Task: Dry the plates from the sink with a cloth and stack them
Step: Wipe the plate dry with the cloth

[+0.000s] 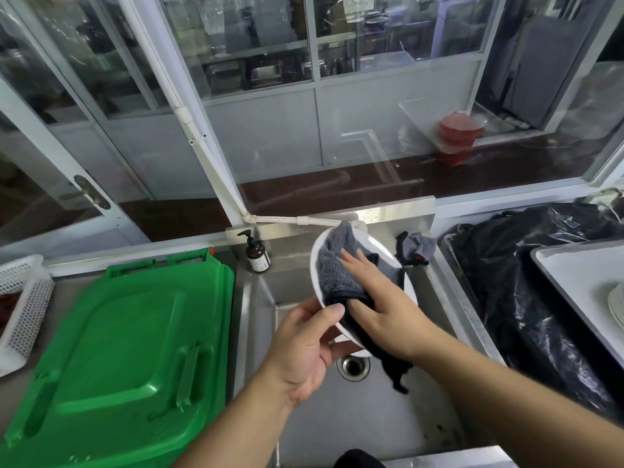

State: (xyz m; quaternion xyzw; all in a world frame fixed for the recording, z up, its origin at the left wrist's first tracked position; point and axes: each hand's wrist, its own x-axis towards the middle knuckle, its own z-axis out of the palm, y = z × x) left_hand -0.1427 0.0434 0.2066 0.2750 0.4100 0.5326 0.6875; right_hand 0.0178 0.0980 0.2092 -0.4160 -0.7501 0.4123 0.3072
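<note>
Nearest us, our left hand [305, 349] grips the white plate [374, 251] by its lower rim, thumb curled over the front edge, holding it tilted above the sink [337, 413]. Our right hand [381, 298] lies fairly flat on the grey cloth [332, 261], fingers spread and pressing it into the plate's face. To dry it well, we should probably sweep the cloth round to the rim, turn the plate in the left hand, then wipe the back. Farther right, dried plates [616, 307] sit stacked on a tray [574, 265]; this one likely goes there.
</note>
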